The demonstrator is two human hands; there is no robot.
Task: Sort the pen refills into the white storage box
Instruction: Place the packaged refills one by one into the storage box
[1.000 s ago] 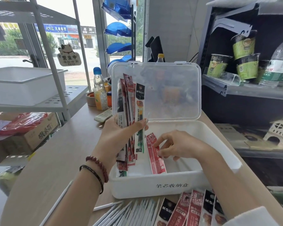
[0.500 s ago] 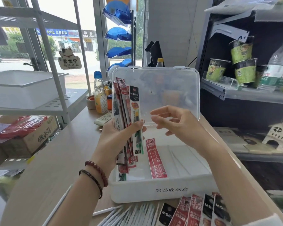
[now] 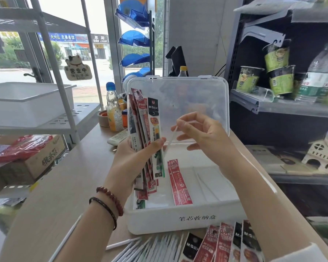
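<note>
L hand [image 3: 133, 157] grips a fanned bundle of refill packets [image 3: 150, 129], red and black ones, held upright w/ thumb curled across the front, lower ends hanging over the left part of the white storage box [image 3: 195, 217]. R hand [image 3: 203, 135] is raised just beside the bundle, above the box, thumb and forefinger pinched on the top of a thin white refill [image 3: 171, 138] that slants down toward the L thumb; the other fingers are loosely curled. The box sits on the wooden counter [image 3: 64, 186], its clear lid [image 3: 187, 103] standing open at the back. Inside, one red packet [image 3: 179, 184] lies flat approx. mid-box, and a few thin white sticks [image 3: 206, 184] lie to the right of it; can't tell if they're refills or dividers. In front of the box on the counter: a heap of loose white refills [image 3: 150, 246] and, to its right, a row of packets [image 3: 225, 242] side by side. Two bead bracelets [image 3: 110, 201] on the L wrist. Behind the L hand are a keypad device [image 3: 118, 137] and an orange drink bottle [image 3: 113, 112]; green noodle cups [image 3: 276, 72] on the shelf at right.
</note>
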